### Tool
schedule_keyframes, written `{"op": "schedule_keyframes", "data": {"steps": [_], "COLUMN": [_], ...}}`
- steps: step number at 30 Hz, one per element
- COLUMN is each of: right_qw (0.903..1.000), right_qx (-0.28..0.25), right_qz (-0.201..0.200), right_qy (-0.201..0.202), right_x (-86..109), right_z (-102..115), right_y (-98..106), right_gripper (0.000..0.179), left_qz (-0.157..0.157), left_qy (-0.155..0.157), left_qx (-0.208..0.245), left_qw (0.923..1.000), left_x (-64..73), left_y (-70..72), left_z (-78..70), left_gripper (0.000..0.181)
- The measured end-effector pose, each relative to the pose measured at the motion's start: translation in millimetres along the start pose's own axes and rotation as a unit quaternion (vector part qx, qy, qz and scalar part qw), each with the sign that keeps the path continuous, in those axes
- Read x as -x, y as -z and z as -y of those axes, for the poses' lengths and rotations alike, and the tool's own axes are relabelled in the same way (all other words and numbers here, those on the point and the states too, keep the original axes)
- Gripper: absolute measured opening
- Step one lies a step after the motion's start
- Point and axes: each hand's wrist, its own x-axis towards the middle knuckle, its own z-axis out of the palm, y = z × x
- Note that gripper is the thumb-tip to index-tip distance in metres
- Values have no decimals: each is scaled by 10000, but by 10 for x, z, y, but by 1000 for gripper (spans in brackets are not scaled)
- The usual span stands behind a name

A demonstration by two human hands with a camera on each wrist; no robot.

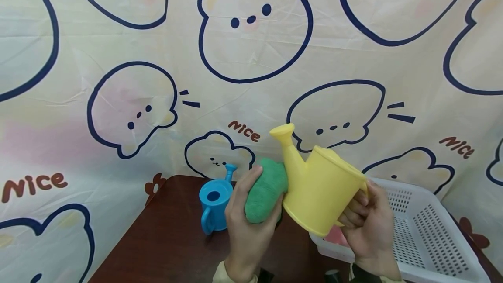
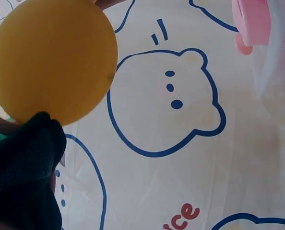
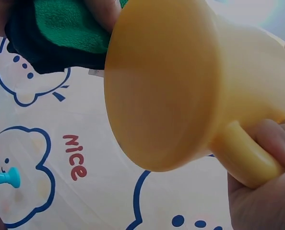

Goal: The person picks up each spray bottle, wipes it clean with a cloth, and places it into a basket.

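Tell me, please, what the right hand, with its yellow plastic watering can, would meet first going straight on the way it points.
Likely the bunched green cloth in the left hand: the right hand points leftward in the head view, yellow watering can leading. Depth is unclear; can and cloth may touch.

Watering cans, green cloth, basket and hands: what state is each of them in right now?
Yellow watering can: lifted, tilted.
Blue watering can: upright on the table, top hole uncovered.
Green cloth: bunched up, off the table.
White basket: upright, open-topped, with something pink inside, mostly hidden.
Left hand: gripping the cloth.
Right hand: holding the yellow can's handle.
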Motion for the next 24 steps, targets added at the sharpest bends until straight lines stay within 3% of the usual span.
{"op": "schedule_keyframes", "data": {"steps": [3,10,19,24], "right_qw": [9999,9999,9958,9918], "right_qx": [17,109,561,1142], "right_qz": [-91,-13,559,423], "right_qy": [98,69,-464,-386], "right_x": [5,22,34,36], "right_z": [10,38,71,68], "right_y": [8,17,21,-14], "right_gripper": [51,53,53,50], "left_qz": [109,238,-514,-633], "left_qy": [-258,-305,-137,-132], "left_qx": [-3,-37,-284,-442], "left_qw": [9996,9992,9982,9969], "left_x": [-13,-16,-28,-14], "left_y": [9,37,49,37], "left_z": [18,22,56,56], "left_gripper": [68,71,70,69]}}
